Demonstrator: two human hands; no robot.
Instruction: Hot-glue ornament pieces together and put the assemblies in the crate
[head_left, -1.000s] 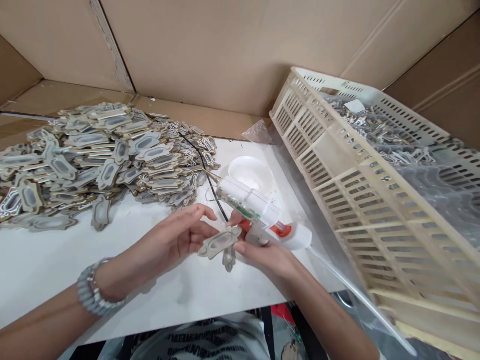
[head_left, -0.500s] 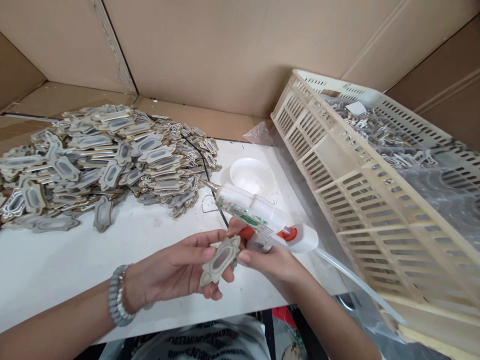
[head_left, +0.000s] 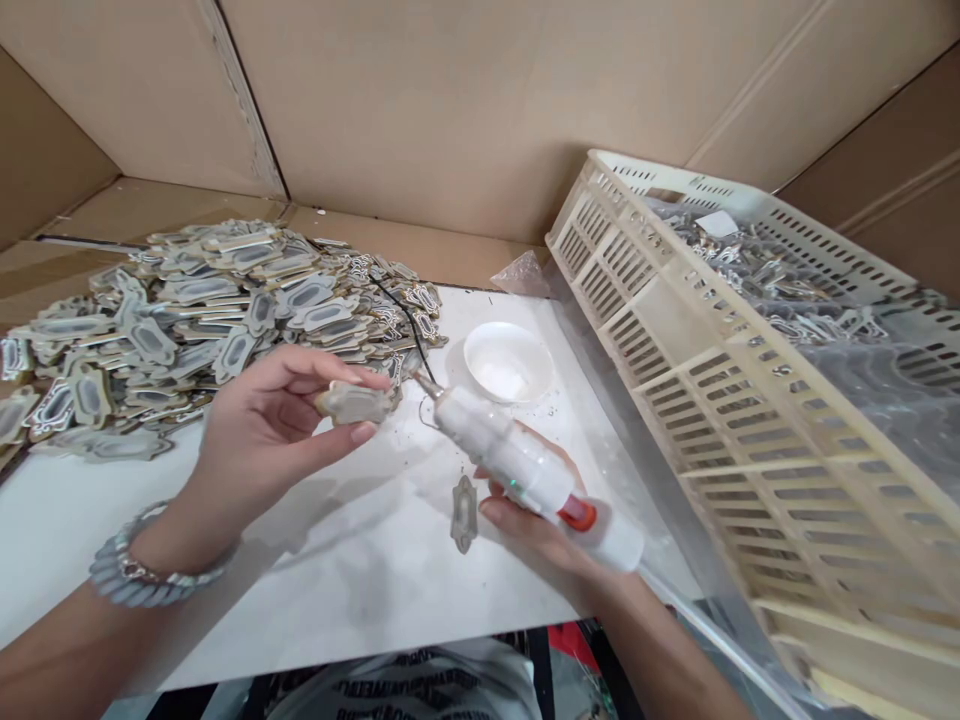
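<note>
Between thumb and fingers, my left hand [head_left: 277,420] pinches a grey ornamental plate [head_left: 357,403] with scalloped edges, near the pile. My right hand [head_left: 532,520] is wrapped round a white hot glue gun [head_left: 510,450], its nozzle pointing up and left, a short way right of the held plate. A clear glue stick [head_left: 712,630] trails from the gun's back end. On the white table [head_left: 345,600], another grey ornamental plate [head_left: 464,514] lies by itself, left of my right hand's fingers. Much of the right hand is hidden behind the gun.
A large heap of similar plates [head_left: 202,300] covers the back left. Behind the gun's nozzle stands a white bowl [head_left: 508,362]. On the right is a cream plastic crate [head_left: 675,370] holding metal pieces and plastic sheets. Cardboard walls [head_left: 420,110] enclose the back. A black cord [head_left: 411,318] crosses the heap.
The plate that was between both hands now lies on the table. My left hand has moved left and up and holds a plate by the heap. The glue gun has shifted slightly down.
</note>
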